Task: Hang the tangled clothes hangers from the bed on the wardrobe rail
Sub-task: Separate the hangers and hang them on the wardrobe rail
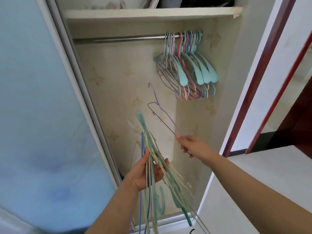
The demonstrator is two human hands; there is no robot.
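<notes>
My left hand [148, 171] grips a tangled bundle of hangers [152, 159], teal, cream and blue, low in front of the open wardrobe. My right hand [192, 146] pinches a thin purple wire hanger [162, 114] by its lower bar, its hook pointing up and left, held apart from the bundle. The metal wardrobe rail [121, 39] runs across the top of the compartment. Several pastel hangers [187, 68] hang bunched at the rail's right end.
A pale blue sliding door [42, 107] covers the wardrobe's left side. A shelf [148, 12] sits above the rail with stored items on it. A dark red door frame [263, 65] stands to the right. The rail's left and middle stretch is bare.
</notes>
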